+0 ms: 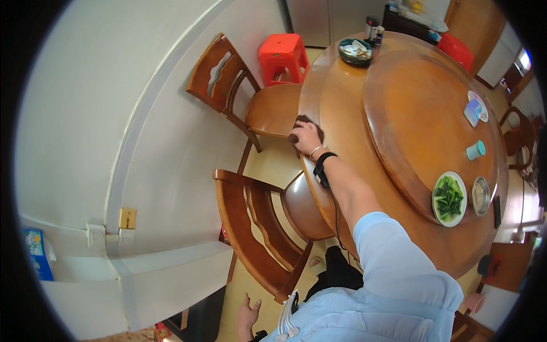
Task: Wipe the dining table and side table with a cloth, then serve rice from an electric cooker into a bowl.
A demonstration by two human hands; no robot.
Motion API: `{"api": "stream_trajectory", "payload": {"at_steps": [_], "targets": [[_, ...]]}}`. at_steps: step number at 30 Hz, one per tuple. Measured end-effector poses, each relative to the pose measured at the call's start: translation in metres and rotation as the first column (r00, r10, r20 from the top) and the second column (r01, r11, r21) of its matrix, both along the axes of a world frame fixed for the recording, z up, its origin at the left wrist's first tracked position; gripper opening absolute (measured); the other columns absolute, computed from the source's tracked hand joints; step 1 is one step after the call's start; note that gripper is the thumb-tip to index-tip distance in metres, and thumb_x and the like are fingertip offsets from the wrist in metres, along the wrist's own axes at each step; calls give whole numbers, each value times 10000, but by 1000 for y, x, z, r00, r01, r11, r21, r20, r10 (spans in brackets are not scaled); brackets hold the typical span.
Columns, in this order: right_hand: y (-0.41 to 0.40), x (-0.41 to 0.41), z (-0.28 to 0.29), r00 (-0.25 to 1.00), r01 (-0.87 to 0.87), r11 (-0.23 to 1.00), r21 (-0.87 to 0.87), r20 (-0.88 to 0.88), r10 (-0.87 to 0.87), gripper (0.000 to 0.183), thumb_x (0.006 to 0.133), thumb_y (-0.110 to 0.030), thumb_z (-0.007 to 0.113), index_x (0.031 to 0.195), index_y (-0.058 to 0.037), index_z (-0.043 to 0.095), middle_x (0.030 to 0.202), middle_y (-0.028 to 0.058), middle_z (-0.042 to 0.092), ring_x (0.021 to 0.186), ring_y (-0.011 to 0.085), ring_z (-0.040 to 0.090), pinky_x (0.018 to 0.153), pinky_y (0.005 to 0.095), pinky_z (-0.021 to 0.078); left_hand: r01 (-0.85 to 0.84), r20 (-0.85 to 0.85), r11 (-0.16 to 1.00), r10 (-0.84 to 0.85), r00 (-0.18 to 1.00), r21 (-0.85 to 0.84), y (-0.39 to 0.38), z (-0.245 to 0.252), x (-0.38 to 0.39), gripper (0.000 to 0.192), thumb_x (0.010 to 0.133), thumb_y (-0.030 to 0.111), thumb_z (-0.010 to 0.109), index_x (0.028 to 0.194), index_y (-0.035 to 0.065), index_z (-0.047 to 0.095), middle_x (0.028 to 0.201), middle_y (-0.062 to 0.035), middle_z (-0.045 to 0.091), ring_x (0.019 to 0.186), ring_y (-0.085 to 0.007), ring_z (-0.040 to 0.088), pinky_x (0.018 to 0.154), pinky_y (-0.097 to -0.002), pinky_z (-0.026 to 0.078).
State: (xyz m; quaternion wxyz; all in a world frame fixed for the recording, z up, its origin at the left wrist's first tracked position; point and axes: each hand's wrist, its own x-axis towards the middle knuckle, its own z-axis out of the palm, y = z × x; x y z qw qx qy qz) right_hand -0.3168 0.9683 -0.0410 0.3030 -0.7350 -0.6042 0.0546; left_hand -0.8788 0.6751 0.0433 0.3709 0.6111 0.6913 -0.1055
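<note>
My right hand (pixel 307 138) is closed over a dark brown cloth (pixel 303 118), pressed at the rim of a round wooden dining table (pixel 342 107). Part of the cloth hangs past the edge. A black band and a bracelet circle that wrist. Low in the picture, my left hand (pixel 247 315) hangs with nothing in it, thumb and fingers apart, beside a wooden chair (pixel 239 231). On the table sits a wooden turntable (pixel 410 107). A white oval dish of cooked greens (pixel 448 200) lies partly over the turntable's near edge.
A second chair (pixel 273 107) and a red plastic stool (pixel 282 55) stand beyond my right hand. The table also bears a dark bowl with crumpled white paper (pixel 357 51), a turquoise cup (pixel 475 150) and a metal bowl (pixel 480 196). A white wall (pixel 81 107) rises to the left.
</note>
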Motion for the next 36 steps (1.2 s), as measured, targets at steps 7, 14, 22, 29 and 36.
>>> {"api": "stream_trajectory", "payload": {"at_steps": [7, 14, 22, 29, 36], "targets": [[-71, -56, 35, 748, 41, 997, 72, -663, 17, 156, 757, -61, 632, 905, -61, 683, 863, 169, 679, 817, 315, 646, 778, 378, 517, 45, 118, 975, -72, 990, 217, 52, 8, -16, 619, 886, 168, 664, 1397, -61, 401, 1287, -298, 548, 1214, -365, 548, 985, -375, 436], [-183, 91, 134, 433, 640, 734, 225, -896, -102, 194, 850, -52, 630, 1015, 48, 607, 801, 108, 657, 763, 205, 638, 709, 331, 527, -23, 234, 920, -75, 969, 392, 114, 22, 0, 569, 931, 204, 613, 1399, -53, 413, 1335, -294, 512, 1257, -363, 507, 988, -403, 421], [-327, 286, 71, 115, 992, 121, -23, -170, -979, 559, 827, -461, 660, 1174, -24, 611, 1270, 197, 555, 1162, 359, 532, 960, 484, 431, -79, 299, 895, -63, 952, 440, 115, 36, 28, 547, 962, 220, 575, 1392, -74, 408, 1358, -279, 501, 1260, -339, 504, 998, -385, 415], [-268, 265, 49, 301, 940, 244, -238, 245, -922, 647, 852, -564, 570, 1280, -80, 549, 1459, 137, 389, 1340, 329, 348, 1046, 507, 297, -141, 359, 936, 17, 933, 322, 108, 42, 29, 550, 990, 222, 538, 1425, -63, 359, 1445, -252, 412, 1324, -297, 439, 1050, -376, 386], [-194, 212, 45, 685, 723, 684, -92, 216, -695, 564, 851, -485, 606, 1299, -146, 554, 1453, 64, 433, 1324, 282, 380, 1078, 471, 267, -145, 396, 936, 7, 918, 321, 102, 37, 27, 547, 992, 219, 532, 1421, -73, 358, 1441, -256, 412, 1328, -310, 430, 1059, -387, 381]]}}
